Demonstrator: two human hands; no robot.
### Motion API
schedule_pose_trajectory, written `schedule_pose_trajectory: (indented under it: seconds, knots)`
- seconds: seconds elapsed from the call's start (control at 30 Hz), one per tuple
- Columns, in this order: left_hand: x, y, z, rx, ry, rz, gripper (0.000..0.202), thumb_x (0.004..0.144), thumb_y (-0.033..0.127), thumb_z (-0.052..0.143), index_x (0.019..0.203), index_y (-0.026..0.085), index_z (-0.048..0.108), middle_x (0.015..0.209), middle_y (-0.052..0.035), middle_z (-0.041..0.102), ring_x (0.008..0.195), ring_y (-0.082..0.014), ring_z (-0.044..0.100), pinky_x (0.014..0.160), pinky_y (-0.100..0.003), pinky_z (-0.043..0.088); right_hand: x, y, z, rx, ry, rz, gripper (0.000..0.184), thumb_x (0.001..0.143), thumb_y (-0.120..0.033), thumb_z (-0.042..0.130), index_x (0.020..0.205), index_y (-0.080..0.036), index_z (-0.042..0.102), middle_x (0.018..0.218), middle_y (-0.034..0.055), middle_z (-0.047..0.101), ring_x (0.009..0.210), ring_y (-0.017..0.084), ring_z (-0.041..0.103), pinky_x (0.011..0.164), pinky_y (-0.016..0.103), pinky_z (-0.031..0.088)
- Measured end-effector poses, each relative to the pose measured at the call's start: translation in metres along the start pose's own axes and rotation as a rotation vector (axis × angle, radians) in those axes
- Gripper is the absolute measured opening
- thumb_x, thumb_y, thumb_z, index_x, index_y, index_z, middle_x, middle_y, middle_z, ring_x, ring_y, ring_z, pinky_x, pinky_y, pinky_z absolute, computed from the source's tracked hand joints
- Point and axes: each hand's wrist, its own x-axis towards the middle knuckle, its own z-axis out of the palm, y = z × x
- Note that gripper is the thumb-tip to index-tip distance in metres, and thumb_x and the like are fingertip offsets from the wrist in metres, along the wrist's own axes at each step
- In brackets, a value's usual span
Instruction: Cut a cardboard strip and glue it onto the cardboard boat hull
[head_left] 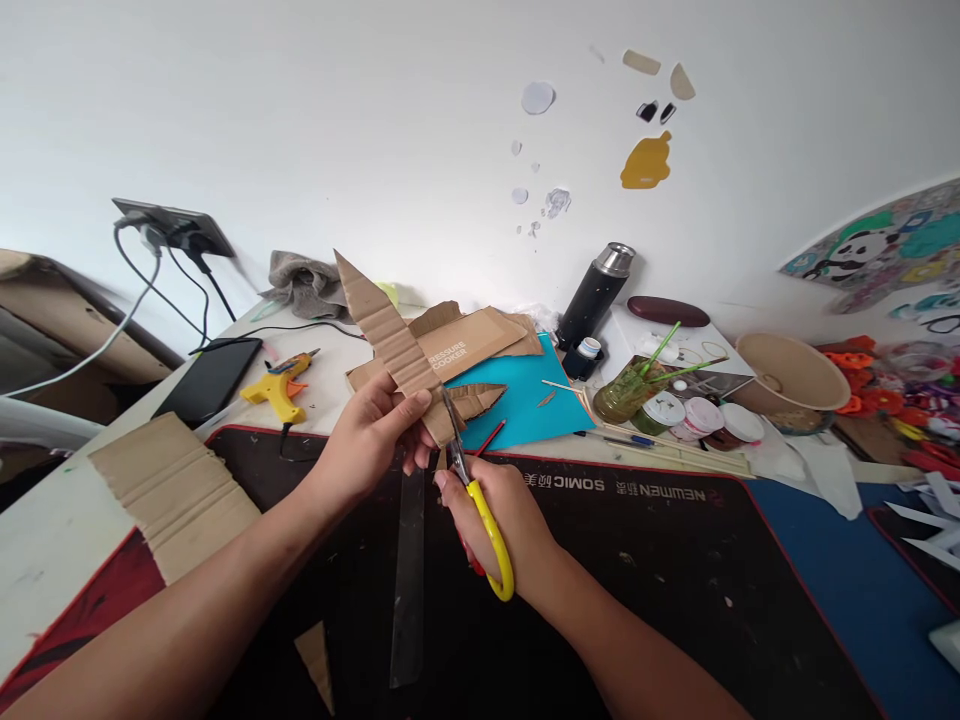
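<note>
My left hand [375, 432] is closed on a long pointed strip of corrugated cardboard [386, 335], held up above the black desk mat [645, 560]. My right hand [499, 525] grips yellow-handled scissors [480, 510], whose blades bite into the lower end of the strip. A small leaf-shaped cardboard piece [476, 398] sticks out to the right of the blades. A clear plastic ruler [409, 580] lies on the mat below my hands.
A ridged cardboard sheet [176, 495] lies at left, with a yellow glue gun [279, 390] and a phone [210, 378] behind it. Flat cardboard [469, 345] and blue paper [525, 405] sit behind my hands. A black flask [592, 295], paint jars [701, 418] and a paper bowl [795, 375] crowd the right.
</note>
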Motion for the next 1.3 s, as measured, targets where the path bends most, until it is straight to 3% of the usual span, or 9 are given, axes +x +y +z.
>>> schedule_pose_trajectory:
  seconds: [0.2,0.37,0.6,0.73,0.97,1.3]
  knots:
    - [0.001,-0.001,0.000,-0.009,-0.007,0.002,0.041,0.092,0.048,0.085,0.096,0.022,0.054,0.060,0.0030,0.071,0.041,-0.0149,0.065,0.035,-0.019,0.045,-0.001,0.005,0.003,0.080,-0.052,0.077,0.035,0.112,-0.051,0.060,0.089,-0.025,0.068,0.052,-0.0019,0.060,0.051,0.020,0.064,0.054,0.029,0.044]
    - [0.000,0.000,-0.001,0.003,-0.015,0.002,0.042,0.093,0.050,0.085,0.095,0.023,0.053,0.060,0.0028,0.071,0.041,-0.0141,0.063,0.035,-0.019,0.045,-0.001,0.005,-0.002,0.147,-0.106,0.025,0.033,0.110,-0.052,0.064,0.092,-0.025,0.065,0.055,-0.0037,0.064,0.048,0.017,0.063,0.055,0.027,0.048]
    - [-0.003,0.004,0.000,0.049,-0.036,-0.018,0.046,0.092,0.055,0.086,0.097,0.023,0.054,0.060,0.0027,0.072,0.040,-0.0140,0.063,0.036,-0.019,0.047,0.002,-0.001,-0.009,0.269,-0.159,-0.006,0.029,0.101,-0.046,0.077,0.094,-0.023,0.063,0.077,0.0014,0.077,0.073,0.020,0.081,0.070,0.027,0.059]
    - [-0.004,0.003,0.003,0.093,-0.058,-0.021,0.048,0.092,0.058,0.085,0.097,0.022,0.054,0.060,0.0023,0.072,0.039,-0.0141,0.062,0.037,-0.021,0.049,0.004,0.001,-0.010,0.306,-0.162,0.009,0.029,0.100,-0.047,0.080,0.095,-0.022,0.065,0.081,0.0023,0.078,0.078,0.022,0.082,0.074,0.029,0.062]
    - [-0.003,-0.004,0.004,0.016,-0.054,-0.048,0.046,0.091,0.056,0.086,0.094,0.022,0.055,0.061,0.0023,0.072,0.039,-0.0140,0.062,0.035,-0.020,0.046,0.001,0.002,-0.008,0.282,-0.142,0.105,0.036,0.106,-0.058,0.069,0.097,-0.023,0.064,0.060,-0.0058,0.064,0.043,0.013,0.059,0.041,0.022,0.046]
    - [-0.004,-0.007,0.007,-0.012,-0.035,-0.041,0.043,0.092,0.053,0.086,0.095,0.021,0.057,0.061,0.0015,0.072,0.041,-0.0132,0.062,0.037,-0.018,0.042,-0.001,0.004,-0.006,0.271,-0.121,0.084,0.036,0.111,-0.054,0.061,0.092,-0.024,0.060,0.051,-0.0083,0.055,0.038,0.012,0.053,0.043,0.021,0.041]
